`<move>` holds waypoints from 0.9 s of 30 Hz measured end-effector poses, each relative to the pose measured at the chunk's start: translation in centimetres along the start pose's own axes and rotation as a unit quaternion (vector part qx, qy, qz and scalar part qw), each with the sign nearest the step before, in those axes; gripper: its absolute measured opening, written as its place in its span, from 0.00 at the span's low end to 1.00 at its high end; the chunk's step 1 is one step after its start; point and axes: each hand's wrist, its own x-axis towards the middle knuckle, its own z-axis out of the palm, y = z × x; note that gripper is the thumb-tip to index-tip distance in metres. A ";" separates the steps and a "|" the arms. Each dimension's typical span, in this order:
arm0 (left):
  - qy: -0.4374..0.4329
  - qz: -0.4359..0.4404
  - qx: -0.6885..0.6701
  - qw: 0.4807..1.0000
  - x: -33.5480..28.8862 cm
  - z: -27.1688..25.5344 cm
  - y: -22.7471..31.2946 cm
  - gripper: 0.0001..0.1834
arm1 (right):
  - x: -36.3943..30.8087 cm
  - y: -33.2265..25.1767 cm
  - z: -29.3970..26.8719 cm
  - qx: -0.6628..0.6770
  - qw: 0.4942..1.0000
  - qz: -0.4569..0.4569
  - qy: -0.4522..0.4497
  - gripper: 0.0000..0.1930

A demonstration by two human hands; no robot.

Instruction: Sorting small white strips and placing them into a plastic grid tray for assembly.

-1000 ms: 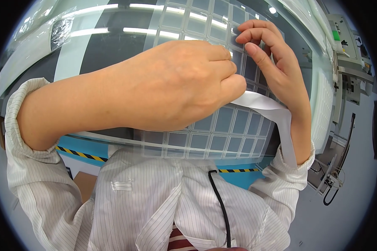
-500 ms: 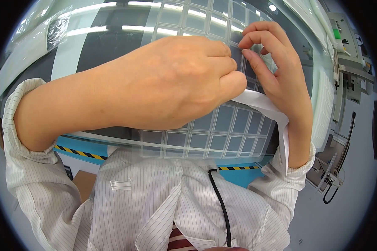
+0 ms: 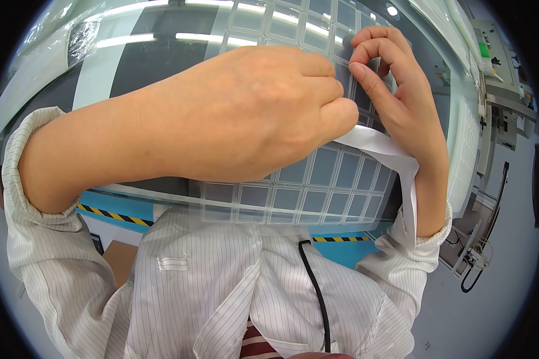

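Observation:
My left hand (image 3: 275,113) spans the middle of the view, back up and fingers curled under. From beneath its index finger comes a white strip (image 3: 371,141), which runs right and drapes down over my right wrist; the hidden fingers appear to hold it. Close by on the right, my right hand (image 3: 395,84) has its thumb and index fingertips brought together. Whatever lies between them is too small to make out. Under both hands is a clear plastic tray (image 3: 286,203) with rows of rectangular cells, its middle covered by my left hand and forearm.
The tray lies on a glass-topped table (image 3: 156,66) with dark and pale bands. Crinkled clear film (image 3: 84,45) is at the far left. A stack of pale trays (image 3: 463,152) stands to the right. Black-and-yellow tape (image 3: 117,216) marks the near edge; machinery (image 3: 503,102) stands beyond on the right.
Both hands have shifted slightly to the right and away from me. The white strip has moved along with them, and the tray looks almost unmoved.

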 end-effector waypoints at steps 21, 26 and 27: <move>0.008 0.000 -0.001 1.000 -0.1 0.1 -0.3 0.12 | 0.7 0.9 1.6 0.008 0.999 -0.030 0.043 0.10; 0.003 -0.005 0.014 1.000 -0.3 0.0 -0.1 0.12 | 0.8 2.1 1.6 0.003 0.998 -0.038 0.051 0.11; 0.003 -0.005 0.015 1.000 -0.3 0.0 -0.1 0.12 | 0.7 1.8 1.7 0.003 0.998 -0.038 0.053 0.11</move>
